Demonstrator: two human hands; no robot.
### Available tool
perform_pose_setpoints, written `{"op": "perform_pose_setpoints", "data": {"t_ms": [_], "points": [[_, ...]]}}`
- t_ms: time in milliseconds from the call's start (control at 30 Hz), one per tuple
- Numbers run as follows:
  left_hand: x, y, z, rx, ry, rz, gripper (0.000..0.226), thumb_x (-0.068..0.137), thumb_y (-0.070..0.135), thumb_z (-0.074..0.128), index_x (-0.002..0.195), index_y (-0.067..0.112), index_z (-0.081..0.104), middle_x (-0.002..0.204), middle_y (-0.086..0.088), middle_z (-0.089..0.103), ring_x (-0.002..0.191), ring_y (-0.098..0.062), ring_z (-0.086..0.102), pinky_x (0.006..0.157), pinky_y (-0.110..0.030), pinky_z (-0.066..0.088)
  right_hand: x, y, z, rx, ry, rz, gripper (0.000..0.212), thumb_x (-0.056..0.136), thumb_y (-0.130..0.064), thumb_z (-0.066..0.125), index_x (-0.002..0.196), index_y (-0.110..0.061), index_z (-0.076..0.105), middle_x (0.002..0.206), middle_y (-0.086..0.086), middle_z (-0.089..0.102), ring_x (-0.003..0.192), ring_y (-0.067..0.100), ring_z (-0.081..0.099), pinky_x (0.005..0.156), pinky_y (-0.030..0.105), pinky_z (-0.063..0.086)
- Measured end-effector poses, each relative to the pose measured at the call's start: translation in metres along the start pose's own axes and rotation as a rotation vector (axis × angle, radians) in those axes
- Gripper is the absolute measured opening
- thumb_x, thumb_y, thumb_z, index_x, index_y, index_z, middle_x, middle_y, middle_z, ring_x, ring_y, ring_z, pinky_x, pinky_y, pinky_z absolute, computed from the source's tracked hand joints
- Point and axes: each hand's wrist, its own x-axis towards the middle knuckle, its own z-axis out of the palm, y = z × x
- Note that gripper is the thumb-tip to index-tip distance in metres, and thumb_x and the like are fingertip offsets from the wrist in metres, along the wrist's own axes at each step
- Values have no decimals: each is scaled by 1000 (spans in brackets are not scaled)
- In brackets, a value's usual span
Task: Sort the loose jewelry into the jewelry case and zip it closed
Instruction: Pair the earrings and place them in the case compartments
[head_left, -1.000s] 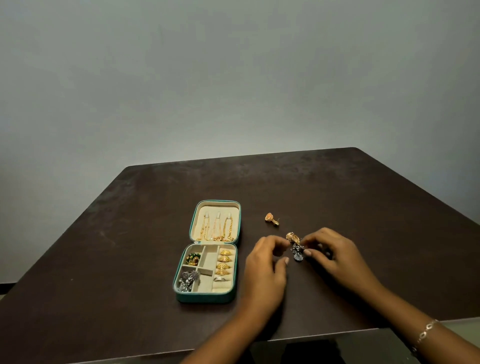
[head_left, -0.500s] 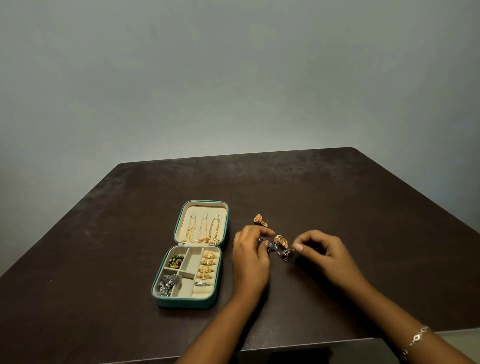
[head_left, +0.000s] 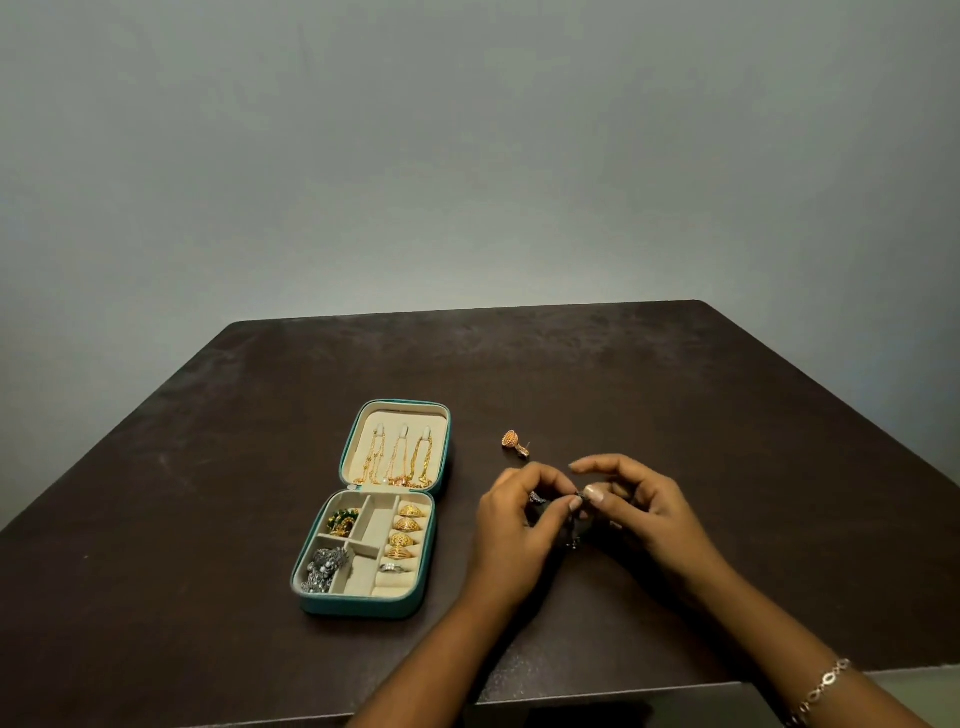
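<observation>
One dark earring (head_left: 577, 494), pinched between left hand (head_left: 511, 527), right hand (head_left: 644, 506)

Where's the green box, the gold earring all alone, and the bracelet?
green box (head_left: 358, 606): head view, its front wall.
gold earring (head_left: 511, 439): head view, its round dome.
bracelet (head_left: 826, 683): head view, links on the right wrist.

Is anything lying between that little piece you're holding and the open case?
Nothing visible. Only bare table lies between the piece and the open case; the gold earring sits farther back, off that path.
</observation>
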Motion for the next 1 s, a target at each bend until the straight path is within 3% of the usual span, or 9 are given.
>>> {"op": "perform_pose_setpoints", "data": {"t_ms": [200,300,400,533,633,700,767,900,1000], "points": [[2,-3,2,-13,-7,-35,5,72,32,63,71,27,63,76,6,65,75,-9,59,67,-24,47,-1,2,-1,-61,-6,-76,11,79,-11,65,85,-3,69,73,5,69,69,10,63,62,20,50],[2,-6,2,-18,-10,-46,15,71,39,59,72,24,64,76,5,66,77,-11,59,68,-25,46,-2,2,1,-46,3,-58,19,73,-9,65,91,-8,70,77,8,71,74,16,66,64,24,53],[3,-6,2,-17,-14,-65,15,72,40,58,73,26,63,78,4,65,79,-11,59,68,-26,46,-1,5,-1,-184,40,-124,9,77,-5,67,84,-7,72,84,11,71,78,19,67,66,25,52],[11,-9,-5,-10,129,-109,6,78,23,56,81,26,60,85,5,66,83,-12,60,74,-24,47,1,6,-3,-209,186,-179,9,78,0,65,81,-6,72,81,9,72,77,12,66,69,21,50],[19,-15,-8,114,162,-159,22,82,-3,53,85,16,63,91,4,68,94,-12,61,80,-19,45,2,3,-4,-131,254,-179,16,81,7,57,83,-2,69,80,9,73,77,11,68,68,20,52],[20,-13,-7,217,132,-174,22,82,-4,56,85,16,64,88,11,64,89,-5,57,76,-7,39,1,1,-3,-79,271,-172,16,82,8,55,85,-1,68,75,8,73,76,11,69,66,19,53],[18,-8,-7,304,118,-144,17,80,0,61,84,15,65,82,20,57,85,-1,51,71,-3,35,1,0,-2,-70,281,-181,17,82,9,54,85,-1,67,75,8,72,77,11,69,66,17,53],[17,-3,-4,441,80,-84,12,78,5,65,83,16,66,89,10,62,93,-10,50,72,-16,33,1,-1,-2,-82,281,-180,19,83,8,54,84,-5,68,76,9,72,78,12,69,67,17,52],[14,-1,-2,543,57,-59,14,77,5,66,85,16,66,95,2,63,98,-15,52,78,-27,41,1,1,-4,-81,281,-164,18,84,6,54,85,-7,68,77,9,73,76,12,68,66,17,51]]}}
